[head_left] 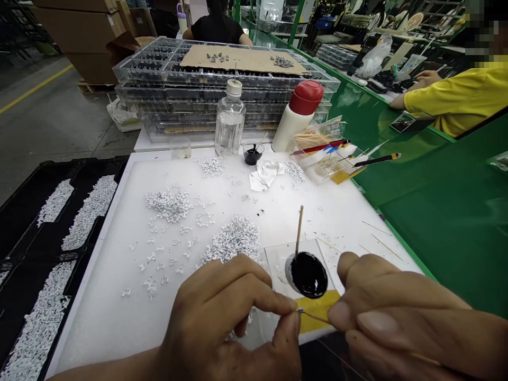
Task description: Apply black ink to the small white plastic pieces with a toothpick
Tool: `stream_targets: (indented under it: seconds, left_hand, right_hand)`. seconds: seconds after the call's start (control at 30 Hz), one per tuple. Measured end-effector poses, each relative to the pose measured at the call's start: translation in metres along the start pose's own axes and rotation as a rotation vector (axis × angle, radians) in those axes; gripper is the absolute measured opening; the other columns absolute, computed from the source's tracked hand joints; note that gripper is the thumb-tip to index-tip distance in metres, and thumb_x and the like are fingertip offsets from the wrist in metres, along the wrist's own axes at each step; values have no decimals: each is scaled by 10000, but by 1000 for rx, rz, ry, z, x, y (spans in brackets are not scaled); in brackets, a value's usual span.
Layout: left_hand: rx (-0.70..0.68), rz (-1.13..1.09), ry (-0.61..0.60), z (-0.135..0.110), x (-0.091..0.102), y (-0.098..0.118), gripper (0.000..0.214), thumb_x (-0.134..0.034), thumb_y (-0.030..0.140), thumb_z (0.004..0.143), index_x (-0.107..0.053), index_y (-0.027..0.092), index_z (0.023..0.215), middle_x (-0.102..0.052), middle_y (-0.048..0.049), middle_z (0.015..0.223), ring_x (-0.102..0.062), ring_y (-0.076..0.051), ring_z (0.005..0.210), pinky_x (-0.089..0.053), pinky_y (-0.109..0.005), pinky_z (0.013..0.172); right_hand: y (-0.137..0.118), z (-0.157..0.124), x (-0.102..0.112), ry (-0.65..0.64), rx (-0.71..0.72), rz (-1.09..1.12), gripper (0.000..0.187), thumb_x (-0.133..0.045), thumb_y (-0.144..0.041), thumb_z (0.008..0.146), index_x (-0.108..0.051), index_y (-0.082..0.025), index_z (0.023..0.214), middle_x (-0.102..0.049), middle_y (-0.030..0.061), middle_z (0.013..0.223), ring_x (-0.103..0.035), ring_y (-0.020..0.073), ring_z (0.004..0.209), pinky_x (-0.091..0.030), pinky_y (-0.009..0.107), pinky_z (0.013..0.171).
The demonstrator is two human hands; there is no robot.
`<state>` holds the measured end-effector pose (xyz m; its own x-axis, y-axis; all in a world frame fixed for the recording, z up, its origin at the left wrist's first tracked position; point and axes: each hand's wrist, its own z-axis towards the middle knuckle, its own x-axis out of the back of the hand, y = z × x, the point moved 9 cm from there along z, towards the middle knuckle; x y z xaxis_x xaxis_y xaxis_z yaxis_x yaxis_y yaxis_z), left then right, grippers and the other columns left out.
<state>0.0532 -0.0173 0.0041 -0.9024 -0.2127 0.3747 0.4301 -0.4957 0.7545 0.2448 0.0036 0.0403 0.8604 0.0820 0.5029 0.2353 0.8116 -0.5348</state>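
My left hand [238, 317] pinches a tiny white part [300, 310] with dark marks between thumb and forefinger. In my right hand [413, 312] is a thin wooden toothpick [315, 317], its tip touching or very near that part. Just beyond my fingers, a small cup of black paint [308, 275] holds an upright wooden stick [299, 233]. The cup rests on a clear plastic plate [273, 254] beside a strip of yellow tape [317, 309]. A large pile of small white parts [234, 238] lies behind my left hand.
More white parts [169, 203] lie scattered on the white table [103, 296]. A clear bottle [230, 119], a red-capped flask [297, 114] and a tool holder [325, 159] stand behind. Stacked clear trays [159, 106] rise beyond. Black trays [83, 211] are left; a person in a yellow sleeve [444, 100] works right.
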Motion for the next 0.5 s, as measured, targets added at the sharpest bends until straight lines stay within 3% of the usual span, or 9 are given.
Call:
stream_targets:
  seconds: [0.23,0.43,0.5]
  left_hand:
    - [12,-21,0,0,0,1,186,-761,75,973,-708,253,961,-734,84,795,-585,-62,540,-470,-216,482]
    - [25,-25,-2,-1,1,-2,184,-784,72,963,-729,248,960,-728,82,789,-587,-65,549,-467,-214,478]
    - [27,-35,-2,-2,2,-1,183,-787,71,955,-736,246,956,-730,79,789,-588,-67,548,-463,-215,472]
  right_hand:
    - [3,-10,-5,-47,0,-34,323,-723,-134,1097,-826,-259,1376,-870,52,908,-843,267,722,-775,411,662]
    - [3,-7,-3,-57,-45,-43,269,-771,-168,1092,-859,-289,1315,-853,33,871,-841,246,668,-792,386,720]
    - [4,-14,-2,21,-72,-4,260,-873,-219,1036,-887,-309,1280,-847,41,872,-845,263,706,-781,400,696]
